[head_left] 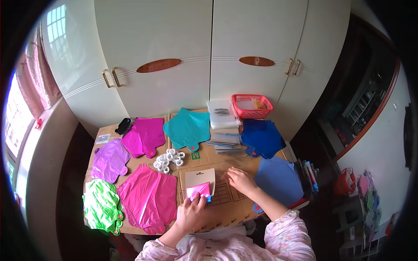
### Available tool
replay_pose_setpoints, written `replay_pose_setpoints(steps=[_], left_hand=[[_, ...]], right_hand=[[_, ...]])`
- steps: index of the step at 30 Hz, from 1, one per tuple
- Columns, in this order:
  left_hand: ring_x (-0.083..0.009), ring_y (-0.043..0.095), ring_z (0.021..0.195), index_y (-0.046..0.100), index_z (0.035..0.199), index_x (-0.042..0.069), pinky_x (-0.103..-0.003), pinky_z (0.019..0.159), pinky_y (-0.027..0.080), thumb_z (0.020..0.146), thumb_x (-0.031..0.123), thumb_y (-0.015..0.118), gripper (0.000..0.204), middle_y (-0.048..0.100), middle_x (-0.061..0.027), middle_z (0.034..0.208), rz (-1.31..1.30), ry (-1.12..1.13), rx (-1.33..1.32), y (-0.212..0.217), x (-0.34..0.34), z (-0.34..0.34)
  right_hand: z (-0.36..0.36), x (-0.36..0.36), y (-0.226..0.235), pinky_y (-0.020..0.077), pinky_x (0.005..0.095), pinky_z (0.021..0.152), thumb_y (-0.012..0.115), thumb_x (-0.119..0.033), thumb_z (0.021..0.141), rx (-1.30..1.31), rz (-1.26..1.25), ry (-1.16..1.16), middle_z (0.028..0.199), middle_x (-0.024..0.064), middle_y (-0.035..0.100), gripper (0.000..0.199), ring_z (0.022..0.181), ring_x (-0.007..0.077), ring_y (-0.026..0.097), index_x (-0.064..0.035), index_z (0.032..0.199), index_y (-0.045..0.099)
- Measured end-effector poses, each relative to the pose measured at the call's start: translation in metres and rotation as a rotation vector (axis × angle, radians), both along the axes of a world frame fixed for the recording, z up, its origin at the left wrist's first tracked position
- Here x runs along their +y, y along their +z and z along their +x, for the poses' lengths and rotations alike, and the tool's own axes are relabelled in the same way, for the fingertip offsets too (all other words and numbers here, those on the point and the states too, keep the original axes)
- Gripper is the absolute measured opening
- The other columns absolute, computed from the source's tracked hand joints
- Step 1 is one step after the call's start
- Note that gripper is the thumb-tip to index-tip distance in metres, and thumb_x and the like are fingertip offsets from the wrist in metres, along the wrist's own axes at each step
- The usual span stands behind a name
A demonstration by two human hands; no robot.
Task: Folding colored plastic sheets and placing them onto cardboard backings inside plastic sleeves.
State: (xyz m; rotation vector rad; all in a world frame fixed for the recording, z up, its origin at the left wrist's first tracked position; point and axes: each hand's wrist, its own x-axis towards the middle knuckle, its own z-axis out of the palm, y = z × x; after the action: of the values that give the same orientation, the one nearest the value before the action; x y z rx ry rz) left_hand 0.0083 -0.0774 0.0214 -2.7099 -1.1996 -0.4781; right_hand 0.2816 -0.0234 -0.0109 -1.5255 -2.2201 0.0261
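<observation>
A cream-coloured backing card [194,176] with a hanging slot lies at the table's front middle. On it rests a folded pink foil balloon [198,189], and a bit of blue shows at its lower right edge. My left hand [190,213] is closed, its fingertips pressed on the pink foil. To the right of the card, my right hand [242,181] has its fingers drawn together low over the cardboard. A faint clear film seems to be at those fingertips, too indistinct to name. Left of the card lies a flat stack of deep pink foil balloons [149,195].
Further flat balloons are green [102,202], lilac [109,160], magenta [143,135], teal [188,127], dark blue [262,137] and light blue [278,180]. White rolls [167,160] sit mid-table. Behind are stacked cards [225,139], clear bags [223,114] and a red basket [252,114].
</observation>
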Motion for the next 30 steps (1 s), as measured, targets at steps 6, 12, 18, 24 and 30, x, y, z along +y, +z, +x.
replay_pose_setpoints(steps=[6, 12, 18, 24, 30], left_hand=[[-0.0228, 0.060, 0.073, 0.054, 0.115, 0.009, -0.032, 0.051, 0.054, 0.076, 0.009, 0.058, 0.039, 0.061, -0.0067, 0.117, -0.053, 0.032, -0.084, 0.001, 0.002, -0.001], [-0.0227, 0.059, 0.071, 0.054, 0.115, 0.008, -0.032, 0.052, 0.055, 0.076, 0.008, 0.058, 0.040, 0.062, -0.0062, 0.118, -0.092, 0.042, -0.130, 0.000, 0.004, -0.006], [-0.0244, 0.061, 0.077, 0.052, 0.114, 0.010, -0.033, 0.054, 0.055, 0.076, 0.012, 0.057, 0.039, 0.061, -0.0127, 0.116, -0.016, -0.078, 0.026, 0.000, 0.000, -0.005], [-0.0263, 0.059, 0.081, 0.051, 0.113, 0.012, -0.034, 0.058, 0.056, 0.077, 0.020, 0.059, 0.038, 0.056, -0.0207, 0.114, 0.037, -0.261, 0.104, 0.009, -0.005, 0.007], [-0.0244, 0.058, 0.082, 0.052, 0.110, 0.015, -0.034, 0.061, 0.056, 0.080, 0.020, 0.057, 0.031, 0.057, -0.0230, 0.112, 0.101, -0.347, 0.134, -0.001, -0.005, 0.013]], right_hand=[[-0.007, 0.001, -0.009, 0.0527, 0.0372, 0.088, 0.058, -0.003, 0.079, 0.027, 0.070, -0.068, 0.102, 0.0152, 0.067, 0.013, 0.103, 0.0303, 0.063, -0.0008, 0.092, 0.060], [-0.007, 0.001, -0.002, 0.0555, 0.0383, 0.074, 0.057, -0.001, 0.078, 0.127, 0.123, -0.067, 0.088, 0.0132, 0.068, 0.010, 0.091, 0.0294, 0.066, -0.0034, 0.088, 0.060], [-0.011, 0.005, -0.002, 0.0537, 0.0384, 0.068, 0.063, -0.003, 0.078, 0.189, 0.176, -0.052, 0.081, 0.0102, 0.067, 0.008, 0.078, 0.0283, 0.065, -0.0047, 0.086, 0.063], [-0.026, 0.008, 0.001, 0.0531, 0.0368, 0.069, 0.065, -0.004, 0.077, 0.287, 0.184, -0.026, 0.079, 0.0095, 0.067, 0.010, 0.078, 0.0277, 0.064, -0.0051, 0.086, 0.067], [-0.044, 0.006, -0.002, 0.0532, 0.0349, 0.070, 0.067, -0.004, 0.076, 0.181, 0.180, 0.015, 0.080, 0.0062, 0.067, 0.011, 0.079, 0.0241, 0.063, -0.0064, 0.086, 0.069]])
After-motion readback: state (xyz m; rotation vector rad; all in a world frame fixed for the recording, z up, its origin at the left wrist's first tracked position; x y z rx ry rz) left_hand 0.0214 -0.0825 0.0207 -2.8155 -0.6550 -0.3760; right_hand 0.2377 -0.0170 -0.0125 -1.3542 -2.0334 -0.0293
